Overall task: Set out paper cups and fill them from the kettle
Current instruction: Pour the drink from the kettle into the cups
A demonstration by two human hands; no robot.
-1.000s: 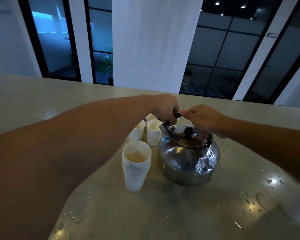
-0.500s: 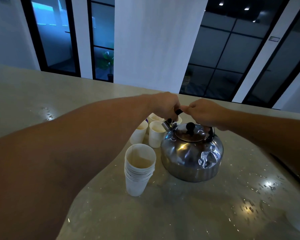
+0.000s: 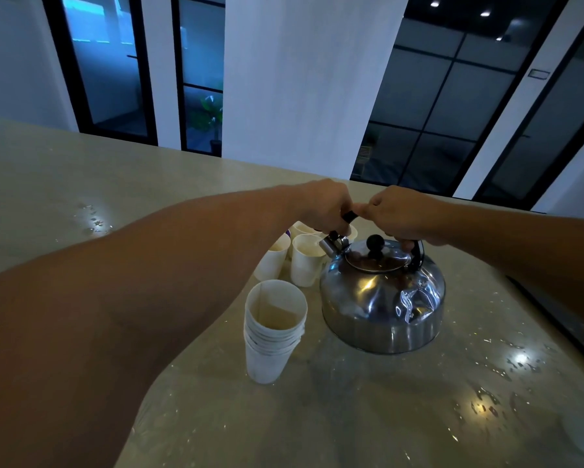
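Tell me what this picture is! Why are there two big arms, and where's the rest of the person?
The camera sits on the person's head and looks forward and down, so you see only their arms, as if through their own eyes. No robot here, just two bare hands. Both grip the black handle of a shiny metal kettle: the left hand at the end over the spout, the right hand on the other part. The kettle looks like it stands on a pale countertop with wet drops on it. Beside it is a stack of paper cups. Behind that stand more single paper cups, set out for filling. What is inside them is too hard to tell.
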